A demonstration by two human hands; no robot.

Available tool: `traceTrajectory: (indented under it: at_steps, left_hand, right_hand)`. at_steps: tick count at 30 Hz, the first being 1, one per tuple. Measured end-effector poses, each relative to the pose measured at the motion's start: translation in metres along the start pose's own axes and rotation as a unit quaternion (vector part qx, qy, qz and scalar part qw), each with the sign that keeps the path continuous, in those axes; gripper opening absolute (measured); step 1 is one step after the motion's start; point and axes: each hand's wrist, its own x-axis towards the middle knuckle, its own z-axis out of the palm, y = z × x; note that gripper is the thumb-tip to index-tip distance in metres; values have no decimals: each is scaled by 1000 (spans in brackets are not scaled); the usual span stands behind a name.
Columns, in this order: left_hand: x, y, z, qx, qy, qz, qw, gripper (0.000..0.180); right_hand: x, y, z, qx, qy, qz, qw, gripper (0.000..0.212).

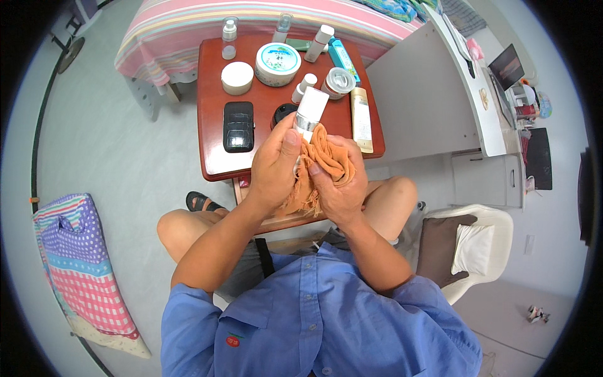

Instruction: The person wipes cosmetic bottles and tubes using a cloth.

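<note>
My left hand [274, 164] is wrapped round a white bottle [311, 105] with a silver band below its cap, held tilted above the near edge of the table. A bunched orange cloth [331, 157] with a frayed edge is gripped in my right hand [344, 190] and pressed against the bottle's side. Most of the bottle's body is hidden by the cloth and my fingers. Just beyond my left hand sits a round black object [284, 113], partly covered. A black glossy case [239, 127] lies to the left of my hands.
The reddish-brown table [210, 135] carries a large white tub [277, 64], a cream jar [237, 78], a clear-lidded jar [338, 83], a gold tube [360, 119], a blue box [342, 61] and several small bottles. A bed [182, 31] stands behind, a white desk [427, 94] and chair [502, 242] at right.
</note>
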Motion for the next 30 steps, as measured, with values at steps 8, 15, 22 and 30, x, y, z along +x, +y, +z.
traceTrajectory:
  at_steps: [8, 15, 22, 30]
  left_hand:
    - [-6, -2, 13, 113, -13, -42, 993, 41]
    - [-2, 0, 6, 128, 9, 9, 992, 38]
    - [-6, 3, 16, 42, -97, 112, 988, 67]
    - [-2, 5, 11, -75, -68, 22, 995, 60]
  right_hand:
    - [49, -22, -19, 87, 139, 12, 986, 41]
    - [5, -7, -4, -67, 61, -2, 996, 45]
    - [32, -27, -3, 65, 106, 17, 992, 44]
    - [2, -18, 5, -45, -1, 6, 999, 48]
